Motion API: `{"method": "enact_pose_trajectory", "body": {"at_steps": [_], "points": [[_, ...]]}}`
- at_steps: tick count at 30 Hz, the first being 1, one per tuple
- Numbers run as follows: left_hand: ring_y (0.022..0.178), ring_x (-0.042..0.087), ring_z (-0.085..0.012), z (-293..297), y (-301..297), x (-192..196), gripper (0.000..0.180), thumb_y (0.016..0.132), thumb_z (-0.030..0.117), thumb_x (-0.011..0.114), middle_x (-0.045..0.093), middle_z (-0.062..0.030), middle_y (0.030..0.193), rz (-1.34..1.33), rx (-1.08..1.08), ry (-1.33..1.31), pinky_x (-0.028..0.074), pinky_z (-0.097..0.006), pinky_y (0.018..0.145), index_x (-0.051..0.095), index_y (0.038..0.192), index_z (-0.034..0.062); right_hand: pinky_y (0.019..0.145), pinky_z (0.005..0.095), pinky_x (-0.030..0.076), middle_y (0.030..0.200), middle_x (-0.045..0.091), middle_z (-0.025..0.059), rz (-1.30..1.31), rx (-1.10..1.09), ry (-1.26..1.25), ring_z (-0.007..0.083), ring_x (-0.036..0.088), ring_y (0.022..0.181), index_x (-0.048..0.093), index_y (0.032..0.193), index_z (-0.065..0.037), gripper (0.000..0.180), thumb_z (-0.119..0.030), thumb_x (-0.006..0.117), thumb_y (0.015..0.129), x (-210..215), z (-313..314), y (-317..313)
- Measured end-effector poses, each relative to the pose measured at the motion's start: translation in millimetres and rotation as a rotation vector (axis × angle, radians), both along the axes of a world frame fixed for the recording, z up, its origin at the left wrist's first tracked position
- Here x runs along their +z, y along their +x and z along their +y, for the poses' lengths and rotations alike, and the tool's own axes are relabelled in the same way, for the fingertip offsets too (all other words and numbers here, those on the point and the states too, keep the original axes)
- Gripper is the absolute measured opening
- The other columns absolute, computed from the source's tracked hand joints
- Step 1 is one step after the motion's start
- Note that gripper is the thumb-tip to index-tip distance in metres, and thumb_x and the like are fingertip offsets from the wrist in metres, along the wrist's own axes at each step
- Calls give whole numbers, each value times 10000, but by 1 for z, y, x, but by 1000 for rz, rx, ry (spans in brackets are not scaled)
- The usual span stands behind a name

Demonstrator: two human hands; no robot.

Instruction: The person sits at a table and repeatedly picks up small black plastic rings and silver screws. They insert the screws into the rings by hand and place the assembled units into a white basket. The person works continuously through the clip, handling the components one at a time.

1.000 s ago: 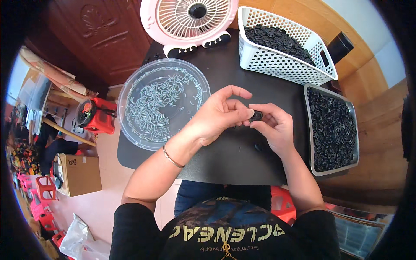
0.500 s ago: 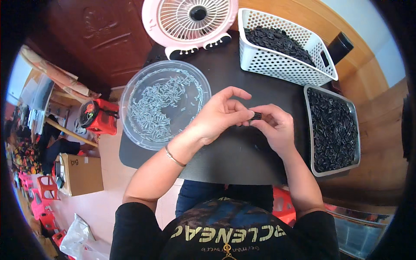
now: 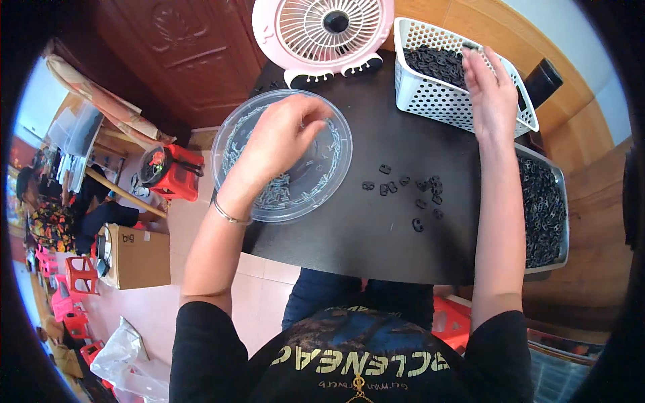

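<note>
My left hand (image 3: 285, 131) hovers over a clear round plastic tub (image 3: 339, 176) of small silvery pins (image 3: 275, 193). Its fingers are bent, the thumb stands apart from them, and nothing shows between. My right hand (image 3: 492, 101) reaches over the near side of a white perforated basket (image 3: 430, 106) heaped with small black plastic pieces (image 3: 433, 64). The fingers of this hand are stretched out, with the tips above the heap; I cannot make out whether a piece is at them. Between the hands, several loose black pieces (image 3: 418, 224) lie scattered on the dark table (image 3: 322, 245).
A metal tray (image 3: 563, 232) of black pieces stands at the table's right, partly behind my right forearm. At the back are a pink fan (image 3: 322, 33) and a black cylinder (image 3: 543, 82). A cardboard box (image 3: 138, 258) and red stools (image 3: 82, 275) are on the floor at left.
My hands have parted from the small black piece they held together. The left has gone left to the tub, the right up to the basket, uncovering the scattered pieces. The view has shifted slightly.
</note>
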State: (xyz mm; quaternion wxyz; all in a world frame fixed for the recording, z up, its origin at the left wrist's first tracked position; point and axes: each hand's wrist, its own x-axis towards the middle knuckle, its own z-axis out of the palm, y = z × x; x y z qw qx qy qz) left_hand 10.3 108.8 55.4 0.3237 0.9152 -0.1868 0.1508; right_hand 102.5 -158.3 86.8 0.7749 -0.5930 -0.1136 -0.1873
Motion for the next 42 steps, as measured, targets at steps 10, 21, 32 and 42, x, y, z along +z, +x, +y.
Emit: {"method": "enact_pose_trajectory", "body": {"at_steps": [10,21,32,42], "points": [[788,555,-259,14,2,-32,170,660,32,577,545,-92,756,-128,10,581,464,-366,704,659,807,52,702,213,456,1044,547,115,45,54,-155,115,561,795,410,1231,17,415,-73,544,849,-22,-9,-60],[722,564,-260,3,11,-37,70,666,87,581,512,-91,717,-243,-91,744,466,-377,641,557,635,29,635,172,440,880,587,38,183,104,-411,50,536,684,550,1051,-12,223,-44,557,830,-47,-48,-111],[597,524,-101,-17,12,-25,103,665,-10,577,580,-67,705,123,-123,-233,445,-238,554,475,665,7,589,335,476,748,570,111,121,155,-1210,248,598,652,565,767,-20,115,-20,648,688,-63,-54,-130],[666,596,-76,-88,-7,-14,75,766,-1,637,629,-43,753,645,-395,-823,490,-192,605,587,821,-8,616,310,479,767,585,106,140,178,-1128,216,607,687,583,801,-19,127,-18,652,694,-59,-48,-127]]}}
